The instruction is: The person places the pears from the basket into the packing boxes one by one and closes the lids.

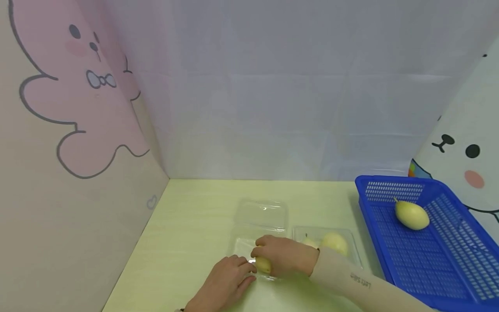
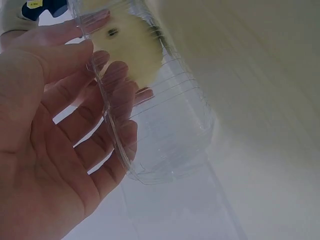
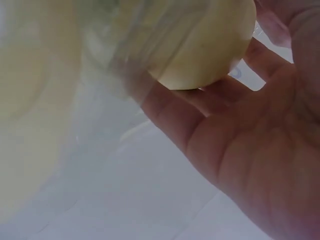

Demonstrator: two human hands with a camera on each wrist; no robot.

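A clear plastic clamshell box [image 1: 242,248] lies on the table with its lid [image 1: 260,215] folded back. My left hand [image 1: 228,279] holds the box's near left edge; in the left wrist view, the thumb is at the rim and the fingers [image 2: 116,75] show through the clear wall. With curled fingers my right hand [image 1: 286,255] grips a yellow pear [image 1: 263,265] low in the box. The pear [image 2: 132,50] also shows through the plastic in the left wrist view, its dark end spot visible. In the right wrist view, the fingers lie around the pear [image 3: 215,50].
Right of the box is a second clear box [image 1: 354,249] with two pears [image 1: 334,243] in it, partly hidden by my right forearm. A blue plastic basket [image 1: 372,242] stands farther right, one pear [image 1: 412,215] inside. Printed cloth walls [image 1: 249,108] enclose the table.
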